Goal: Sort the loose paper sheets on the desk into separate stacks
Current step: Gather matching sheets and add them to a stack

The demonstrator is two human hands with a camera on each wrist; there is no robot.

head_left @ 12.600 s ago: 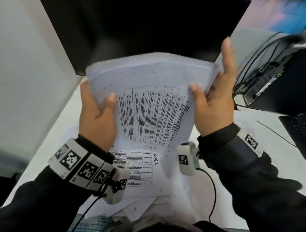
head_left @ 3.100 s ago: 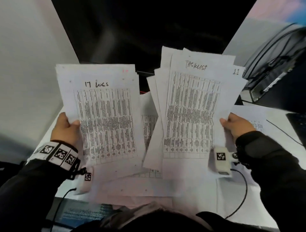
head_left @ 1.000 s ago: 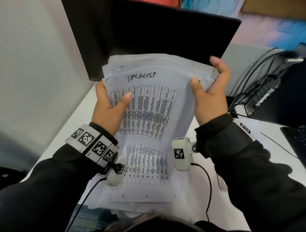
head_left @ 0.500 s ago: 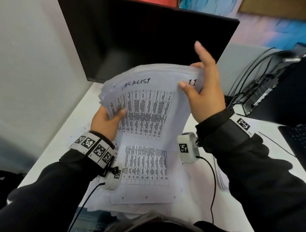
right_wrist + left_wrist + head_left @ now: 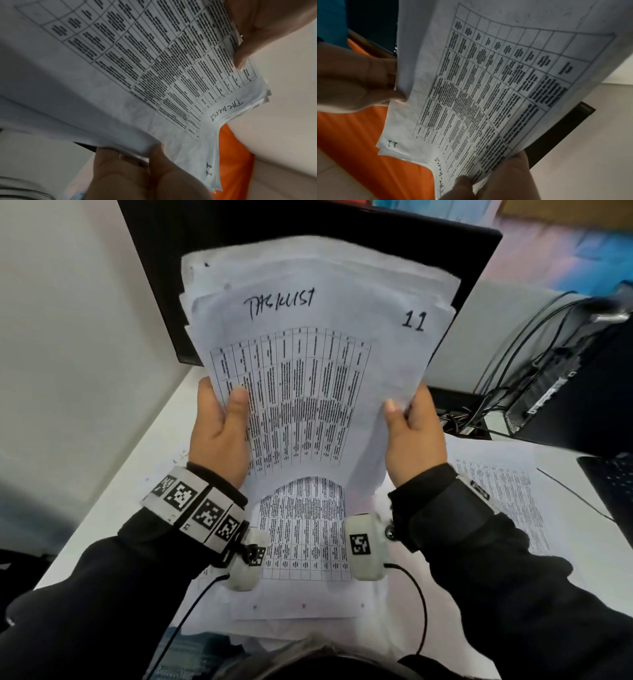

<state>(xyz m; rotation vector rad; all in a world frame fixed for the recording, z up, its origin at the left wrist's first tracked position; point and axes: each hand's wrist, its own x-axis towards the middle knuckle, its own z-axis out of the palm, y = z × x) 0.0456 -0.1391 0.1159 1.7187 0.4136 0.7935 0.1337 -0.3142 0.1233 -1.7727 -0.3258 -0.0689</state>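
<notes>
Head view: centre frame, paper stack (image 5: 318,364) held upright off the desk (image 5: 137,474), top sheet marked "11". Left hand (image 5: 219,436) gripping its lower left edge, thumb curled over the front; right hand (image 5: 412,436) gripping the lower right edge likewise. Behind, across the top of the frame, dark monitor (image 5: 342,227), partly hidden by the stack. Below the wrists, more printed sheets (image 5: 305,542) flat on the desk; another sheet (image 5: 503,494) at right. Cables (image 5: 507,361) and black equipment (image 5: 582,392) at upper right.

Paper bundle (image 5: 318,344) between both hands
</notes>
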